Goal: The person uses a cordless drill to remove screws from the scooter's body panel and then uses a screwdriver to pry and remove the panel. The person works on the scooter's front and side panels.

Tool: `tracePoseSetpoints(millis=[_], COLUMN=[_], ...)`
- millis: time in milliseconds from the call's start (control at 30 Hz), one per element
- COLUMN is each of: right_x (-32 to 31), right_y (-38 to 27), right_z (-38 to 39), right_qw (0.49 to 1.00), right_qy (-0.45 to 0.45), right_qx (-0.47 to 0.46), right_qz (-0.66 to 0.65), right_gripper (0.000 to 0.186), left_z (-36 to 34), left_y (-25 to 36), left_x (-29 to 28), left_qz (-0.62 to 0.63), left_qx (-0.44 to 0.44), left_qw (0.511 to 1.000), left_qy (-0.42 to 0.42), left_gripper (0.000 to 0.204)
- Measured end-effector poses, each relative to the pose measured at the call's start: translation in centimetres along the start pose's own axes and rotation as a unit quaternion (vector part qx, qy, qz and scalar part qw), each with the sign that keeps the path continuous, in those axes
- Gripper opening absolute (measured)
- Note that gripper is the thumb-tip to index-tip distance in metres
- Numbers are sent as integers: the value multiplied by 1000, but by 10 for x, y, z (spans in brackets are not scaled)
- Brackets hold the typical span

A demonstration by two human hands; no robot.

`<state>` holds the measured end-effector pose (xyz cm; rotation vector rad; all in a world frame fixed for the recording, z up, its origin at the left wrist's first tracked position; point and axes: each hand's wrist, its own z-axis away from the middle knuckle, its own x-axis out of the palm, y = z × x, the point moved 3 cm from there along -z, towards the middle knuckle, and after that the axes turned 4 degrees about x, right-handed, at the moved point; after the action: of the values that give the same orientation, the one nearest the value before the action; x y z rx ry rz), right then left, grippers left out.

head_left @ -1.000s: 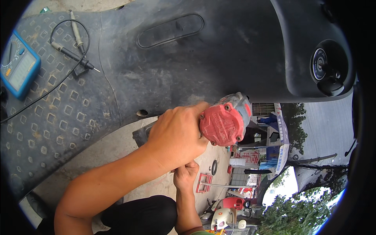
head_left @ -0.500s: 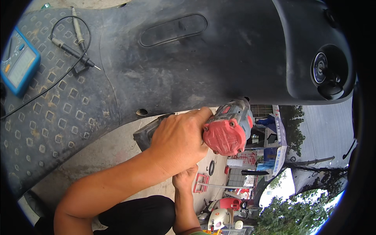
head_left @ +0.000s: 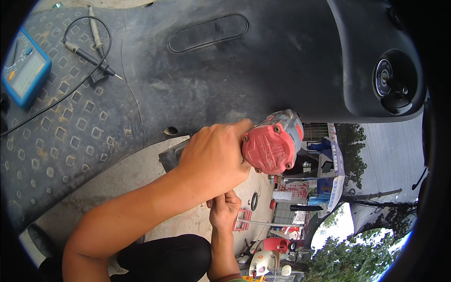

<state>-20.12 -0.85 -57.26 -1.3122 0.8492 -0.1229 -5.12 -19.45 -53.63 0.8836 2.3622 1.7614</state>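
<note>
My left hand (head_left: 211, 150) is closed round the handle of a cordless drill (head_left: 270, 148), whose red rear end faces me. Part of its dark base (head_left: 171, 157) shows beside my wrist. The drill's front is hidden, close to the edge of a black scooter front panel (head_left: 202, 89); contact cannot be told. Below it, my right hand (head_left: 224, 209) has its fingers curled together; whatever they may hold cannot be made out. On the scooter's treaded footboard (head_left: 66, 115) lie a blue multimeter (head_left: 28, 73) and its test probes (head_left: 94, 58), tips bare.
A key switch (head_left: 385, 77) with a key is set in the panel at right, and a dark screw hole (head_left: 170, 131) sits along its edge. Beyond the panel are concrete ground (head_left: 112, 183), a red frame (head_left: 242, 219), a tyre (head_left: 254, 201) and parked scooters (head_left: 265, 261).
The drill and my left hand have moved slightly up in the picture, toward the panel. My right hand has risen a little and shows more of its fingers.
</note>
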Motion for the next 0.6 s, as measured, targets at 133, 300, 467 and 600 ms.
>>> tracePoseSetpoints(millis=[133,300,467,600], right_x=[-4,-4,-2,0], right_y=[0,-2,-5,-6], right_z=[0,2,2,1], right_qw=[1000,1000,1000,1000], right_qy=[4,6,0,-1], right_qx=[9,17,10,13], right_qz=[4,6,-1,-7], right_gripper=[25,25,25,26], left_z=[-3,-2,-3,-3], left_y=[0,-2,-3,-1], left_x=[-3,-2,-2,-2], left_qz=[15,18,35,23], left_qx=[0,3,2,-5], left_qw=[1000,1000,999,1000], left_qy=[8,8,7,6], left_gripper=[14,14,13,14])
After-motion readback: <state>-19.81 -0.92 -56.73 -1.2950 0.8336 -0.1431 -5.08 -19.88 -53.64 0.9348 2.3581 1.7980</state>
